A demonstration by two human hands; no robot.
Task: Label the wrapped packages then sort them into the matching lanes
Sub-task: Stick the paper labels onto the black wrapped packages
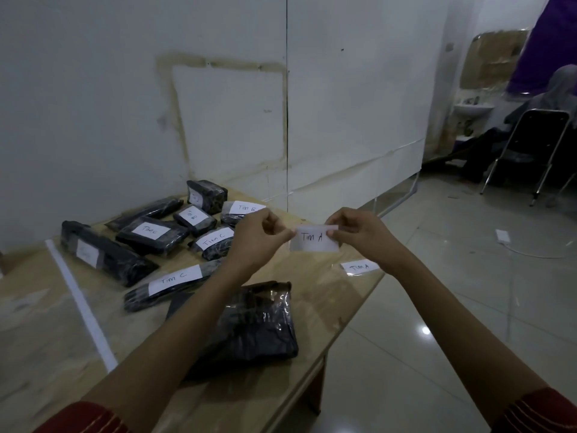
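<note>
- The left hand [262, 235] pinches the left edge of the "Tim A" label [313, 239] and the right hand [359, 234] pinches the right edge. The label hangs stretched between them in the air above the table [321, 285], touching no package.
- The unlabelled package [249, 323] lies flat at about 7 o'clock from the label, partly under the left forearm. I see no label on its top.
- Whether the label's back is sticky cannot be told. If it is, slack between the two pinches could let it fold on itself or cling to a fingertip.
- The package's wrap is glossy and crumpled, so a label pressed on from one end only would likely wrinkle or sit crooked and lift later.
- A spare "Tim A" slip [359, 266] lies by the table's edge at 5 o'clock from the held label. The right forearm, coming down, could sweep it to the floor.
- The labelled packages [150, 234], marked Tim B and Tim C, crowd together at 9 to 10 o'clock, and the white strip [81, 304] runs at 8 o'clock. No lane for A is plain to see, so this one could easily land among the wrong group.
</note>
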